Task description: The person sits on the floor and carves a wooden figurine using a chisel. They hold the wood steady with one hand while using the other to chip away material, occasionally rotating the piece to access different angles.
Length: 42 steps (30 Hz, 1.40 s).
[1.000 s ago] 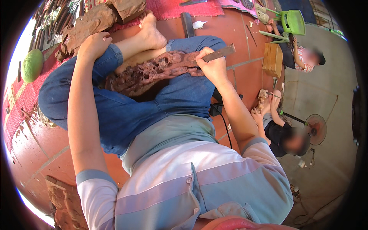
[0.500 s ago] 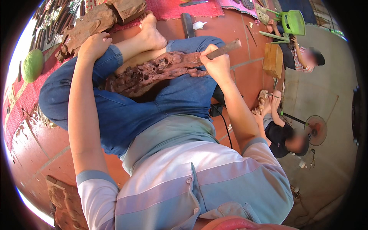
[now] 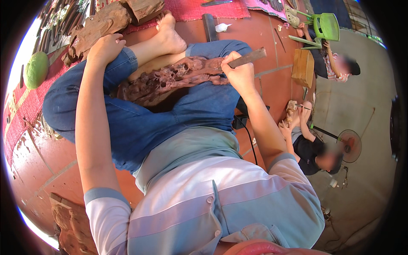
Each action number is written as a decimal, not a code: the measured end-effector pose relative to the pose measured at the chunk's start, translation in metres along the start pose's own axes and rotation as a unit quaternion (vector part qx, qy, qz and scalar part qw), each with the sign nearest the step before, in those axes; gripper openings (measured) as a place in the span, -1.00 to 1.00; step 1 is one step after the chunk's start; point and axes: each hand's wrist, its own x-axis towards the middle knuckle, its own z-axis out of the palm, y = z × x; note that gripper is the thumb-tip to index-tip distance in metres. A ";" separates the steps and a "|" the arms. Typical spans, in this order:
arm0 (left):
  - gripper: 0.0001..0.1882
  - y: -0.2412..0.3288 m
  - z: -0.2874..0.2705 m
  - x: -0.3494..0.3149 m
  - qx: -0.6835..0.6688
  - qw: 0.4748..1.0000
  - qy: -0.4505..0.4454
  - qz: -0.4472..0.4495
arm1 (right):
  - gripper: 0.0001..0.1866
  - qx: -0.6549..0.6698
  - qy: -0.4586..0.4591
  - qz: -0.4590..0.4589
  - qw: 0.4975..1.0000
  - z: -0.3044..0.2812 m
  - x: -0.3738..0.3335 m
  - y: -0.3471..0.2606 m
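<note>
Across my lap lies a reddish-brown carved piece of wood, pierced and knotty, resting on blue jeans. My right hand is closed around a dark stick-shaped tool at the carving's right end. The tool's outer end points up and to the right; its other end is hidden by my fingers. Over my left knee rests my left hand, away from the carving. Its fingers curl down out of sight, so whether they hold anything does not show. A rough brown wood block lies just beyond it.
Many dark-handled tools lie at the far left, near a green melon. A dark bar lies beyond my knee. To the right are a yellowish wood block, a green chair, a fan and two people seated on the floor.
My right hand has shifted slightly to the left, and the tool's outer end has dipped a little. My left hand stays on the knee.
</note>
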 end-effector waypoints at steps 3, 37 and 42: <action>-0.53 0.000 0.002 0.002 0.001 1.000 -0.003 -0.003 | -0.94 -0.039 -0.009 0.014 0.999 0.008 -0.005 -0.007; -0.55 0.003 -0.003 0.000 0.021 1.000 -0.018 -0.015 | -0.91 0.000 -0.068 -0.013 0.998 -0.014 0.013 -0.004; -0.55 0.006 -0.004 -0.002 0.021 0.999 -0.015 -0.024 | -0.90 -0.066 -0.038 -0.059 0.995 -0.003 0.006 -0.008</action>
